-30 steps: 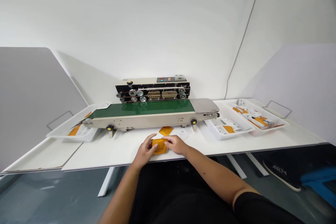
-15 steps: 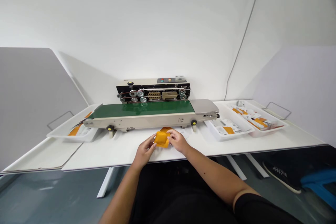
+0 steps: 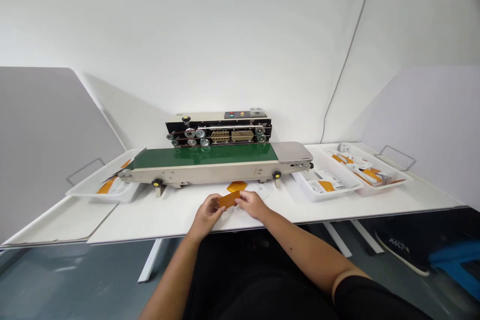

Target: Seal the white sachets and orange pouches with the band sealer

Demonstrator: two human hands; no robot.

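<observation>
Left grip and right grip both pinching thin orange foil sachet edge-on; slip possible if pinch loosens, dropping it onto second orange sachet on white bench.

Ok so the flat orange plastic pouch got flipped from facing up square-on to almost edge-on, just a thin strip now between the left hand and right hand, and the second orange pouch at their 12 o'clock shows uncovered again.
</observation>
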